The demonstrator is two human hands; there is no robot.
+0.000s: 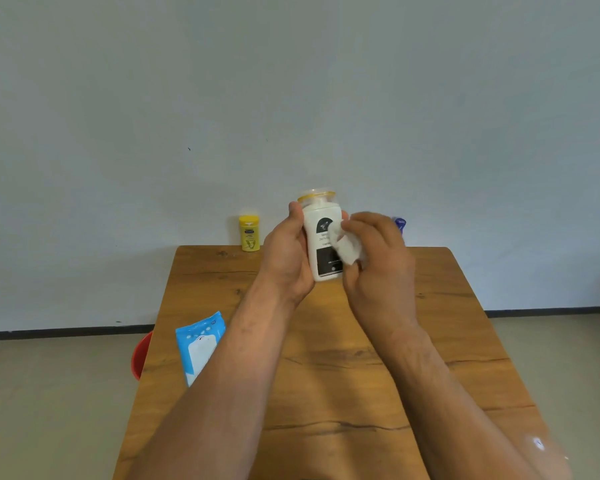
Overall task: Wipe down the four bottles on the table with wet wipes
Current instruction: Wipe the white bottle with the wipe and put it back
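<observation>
My left hand (288, 258) grips a white bottle (321, 237) with a black label and a clear, yellow-rimmed cap, holding it upright above the far part of the wooden table (326, 375). My right hand (378, 265) presses a crumpled white wet wipe (347, 247) against the bottle's right side. A yellow bottle (249, 233) stands at the table's far edge, left of my hands. A blue bottle (400, 225) peeks out behind my right hand, mostly hidden. No other bottle is visible.
A blue wet-wipe pack (200, 344) lies on the table's left side, partly under my left forearm. A red bucket (141, 356) sits on the floor by the table's left edge. A plain wall stands just behind the table.
</observation>
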